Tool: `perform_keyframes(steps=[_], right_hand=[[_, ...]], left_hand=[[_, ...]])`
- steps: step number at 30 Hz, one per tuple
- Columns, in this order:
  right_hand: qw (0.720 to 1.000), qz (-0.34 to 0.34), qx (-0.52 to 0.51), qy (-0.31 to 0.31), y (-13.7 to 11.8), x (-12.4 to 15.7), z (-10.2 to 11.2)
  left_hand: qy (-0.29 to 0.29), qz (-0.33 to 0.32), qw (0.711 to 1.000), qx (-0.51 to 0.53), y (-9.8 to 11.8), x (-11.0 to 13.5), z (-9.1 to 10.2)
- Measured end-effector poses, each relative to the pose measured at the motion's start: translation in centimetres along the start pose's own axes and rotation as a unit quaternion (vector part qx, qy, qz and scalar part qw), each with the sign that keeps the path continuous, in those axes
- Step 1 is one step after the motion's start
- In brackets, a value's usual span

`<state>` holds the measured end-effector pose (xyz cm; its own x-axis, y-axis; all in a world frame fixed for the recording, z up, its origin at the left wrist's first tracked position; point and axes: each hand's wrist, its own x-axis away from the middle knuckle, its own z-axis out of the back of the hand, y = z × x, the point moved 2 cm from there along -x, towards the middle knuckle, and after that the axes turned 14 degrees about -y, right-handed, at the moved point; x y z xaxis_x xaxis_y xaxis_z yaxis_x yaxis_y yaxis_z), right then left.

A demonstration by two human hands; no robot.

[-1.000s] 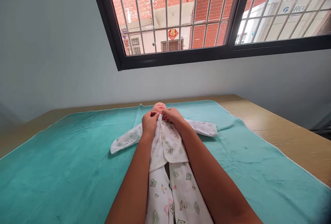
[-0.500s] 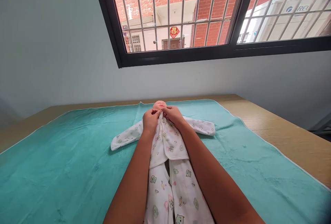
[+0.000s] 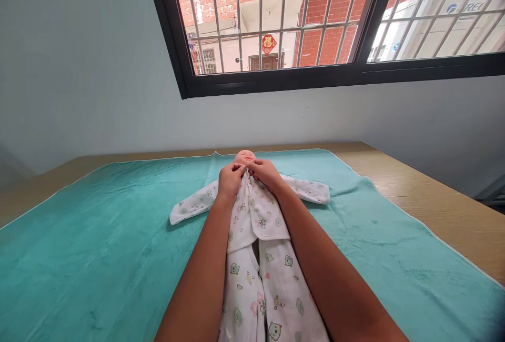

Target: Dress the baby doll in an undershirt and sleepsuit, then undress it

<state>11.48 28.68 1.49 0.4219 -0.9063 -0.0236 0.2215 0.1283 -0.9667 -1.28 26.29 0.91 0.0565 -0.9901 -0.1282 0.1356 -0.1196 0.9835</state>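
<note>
A baby doll (image 3: 245,157) lies on its back, its head toward the wall. It wears a white baby jacket (image 3: 262,222) printed with small animals, sleeves spread to both sides, and matching trousers (image 3: 276,289). At the neck, my left hand (image 3: 230,179) pinches one front edge of the jacket. My right hand (image 3: 265,172) pinches the other edge right beside it, fingertips nearly touching under the doll's chin. Below my hands the jacket fronts meet and part slightly at the hem. What lies between the fingertips is too small to make out.
A turquoise blanket (image 3: 118,258) with a white border covers most of the wooden table (image 3: 430,194). Behind it rises a pale wall (image 3: 252,121) with a black-framed, barred window (image 3: 276,83).
The view has shifted slightly. Both hands stay at the jacket's neck, with only a small movement of the fingers.
</note>
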Motion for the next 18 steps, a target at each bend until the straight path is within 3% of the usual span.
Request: perform_keyframes(steps=[18], right_hand=[[0.991,0.050,-0.093,-0.076,1.7,-0.9,0.8]], left_hand=[[-0.017,-0.015,0.999,-0.044,0.4,0.4,0.1]])
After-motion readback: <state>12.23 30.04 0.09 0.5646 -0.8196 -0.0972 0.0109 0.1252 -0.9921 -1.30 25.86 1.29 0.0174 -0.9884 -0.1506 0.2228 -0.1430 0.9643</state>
